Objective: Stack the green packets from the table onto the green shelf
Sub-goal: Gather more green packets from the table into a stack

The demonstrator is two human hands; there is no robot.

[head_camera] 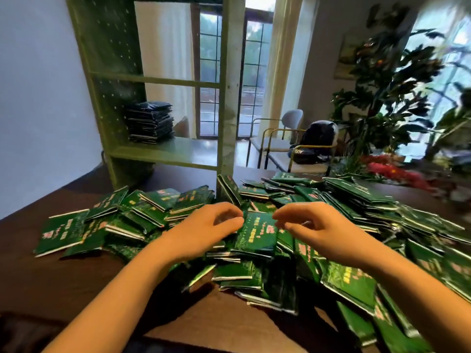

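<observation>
Hovering L hand (211,226), R hand (307,229) over packets (257,234), shelf (193,149) open beside stack (150,122)

Print on the green packets (257,233) is too blurred to read; those at the right edge smear, and the green shelf (183,149) runs off the top.

Ahead of me, the shelf board (188,150) is bare right of the stack (150,122), with the front open between uprights. The right post (229,98) stands at the packet heap's (254,233) far edge. The heap covers the counter (51,276) centre to right; near left is bare.
</observation>
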